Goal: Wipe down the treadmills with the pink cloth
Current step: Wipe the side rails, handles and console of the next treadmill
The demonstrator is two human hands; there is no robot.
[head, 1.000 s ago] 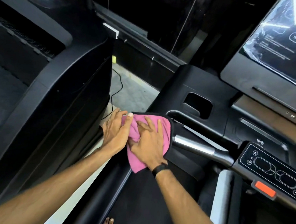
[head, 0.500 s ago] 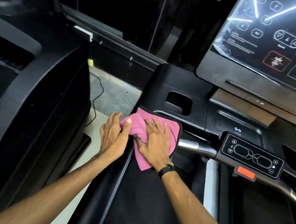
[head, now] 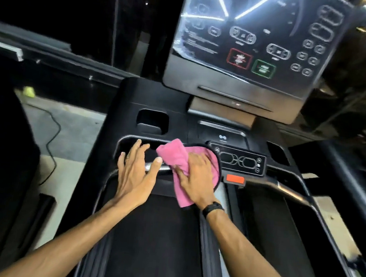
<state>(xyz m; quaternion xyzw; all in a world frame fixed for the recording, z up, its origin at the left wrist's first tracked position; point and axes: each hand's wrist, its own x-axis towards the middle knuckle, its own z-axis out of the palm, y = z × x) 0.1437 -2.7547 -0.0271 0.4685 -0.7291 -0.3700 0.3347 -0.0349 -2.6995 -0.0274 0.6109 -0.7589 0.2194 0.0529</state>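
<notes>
I observe the treadmill (head: 156,237) from the head view, its console tray running across the middle of the frame. Containers first: the left cup recess (head: 152,121), at 11 o'clock from the hands, appears dark inside, and I cannot tell whether anything sits in it. A second recess (head: 276,151) lies at 2 o'clock, equally dark.

The pink cloth (head: 176,153) lies bunched over the crossbar, its right edge touching the button panel (head: 239,161), with a tail hanging down toward 6 o'clock.

Grip, right hand (head: 193,180): palm down on the cloth, fingers spread and nearly straight, pressing it against the bar; I see no curl round the fabric. A black wristband (head: 213,208) sits on that wrist.

Grip, left hand (head: 136,172): flat and spread, fingers extended toward 12 o'clock, resting on the silver handlebar (head: 154,167) just left of the cloth; the thumb tip is beside the cloth's edge. It holds nothing.

The orange stop tab (head: 235,179) sits at 3 o'clock from the right hand. The display screen (head: 251,37) stands at 12 o'clock, blurred.
</notes>
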